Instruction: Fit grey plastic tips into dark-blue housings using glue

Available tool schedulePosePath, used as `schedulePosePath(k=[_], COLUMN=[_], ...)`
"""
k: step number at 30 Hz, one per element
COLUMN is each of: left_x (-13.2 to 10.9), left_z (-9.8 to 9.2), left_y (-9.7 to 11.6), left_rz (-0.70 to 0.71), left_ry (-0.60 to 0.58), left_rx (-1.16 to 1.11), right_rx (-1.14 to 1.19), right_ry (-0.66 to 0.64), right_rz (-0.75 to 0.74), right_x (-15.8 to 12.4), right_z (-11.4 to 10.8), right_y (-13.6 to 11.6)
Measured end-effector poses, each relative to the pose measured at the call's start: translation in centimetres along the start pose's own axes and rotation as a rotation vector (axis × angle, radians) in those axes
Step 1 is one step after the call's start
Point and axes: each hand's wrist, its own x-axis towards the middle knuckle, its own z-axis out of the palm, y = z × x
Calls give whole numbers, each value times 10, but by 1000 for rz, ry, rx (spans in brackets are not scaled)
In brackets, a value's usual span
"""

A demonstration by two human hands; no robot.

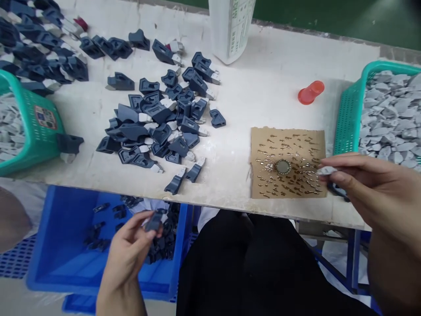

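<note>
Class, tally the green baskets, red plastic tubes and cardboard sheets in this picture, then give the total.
Green plastic baskets: 2
Red tapered plastic tube: 1
Cardboard sheet: 1
Total: 4

A small, angular, dark navy moulded piece (154, 221) is pinched in the left hand (126, 259), tilted, just above a blue plastic bin (98, 287); part of it is hidden by the grip; a thin, pale grey sliver (326, 170) lies flat between the thumb and forefinger of the right hand (371, 193), its tip just over the edge of a brown cardboard sheet (263, 149); a second dark piece (337, 191) shows beneath it, mostly hidden behind the fingers, too covered to make out its shape.
</note>
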Motion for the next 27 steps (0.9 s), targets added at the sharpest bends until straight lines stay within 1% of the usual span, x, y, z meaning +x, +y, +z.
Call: schedulePosePath(k=[1,3,4,5,6,7,9,11,14,17,19,22,24,25,27], left_x=[-9,-23,-28,-31,-33,-35,-36,-36,-37,-37,-38,-38,-37,-37,-35], left_z=[10,38,55,72,89,105,128,141,148,152,154,157,158,159,160], left_y=[14,43,57,70,81,91,107,118,125,124,122,121,123,124,126], left_rz=[19,83,123,156,180,199,215,207,145,49,1,-30,-33,-34,-29], left_ry=[-122,-407,-541,-649,-745,-818,-920,-966,-973,-960,-978,-1004,-989,-976,-961], left_rx=[-151,-520,-689,-823,-923,-992,-1042,-1032,-1047,-1107,-1177,-1270,-1279,-1276,-1268], right_rx=[-95,-281,-361,-432,-500,-555,-617,-631,-608,-635,-658,-644,-605,-572,-464], right_ry=[63,155,171,174,171,169,156,134,88,26,-8,-1,56,105,223], right_rz=[-46,-194,-289,-404,-524,-640,-809,-904,-971,-994,-995,-1002,-958,-896,-718], right_x=[-1,-2,0,2,4,7,14,18,20,19,19,19,18,17,11], right_z=[4,13,17,20,22,24,25,27,30,33,34,34,34,34,34], right_y=[0,1,1,1,2,3,5,6,6,7,7,8,8,8,6])
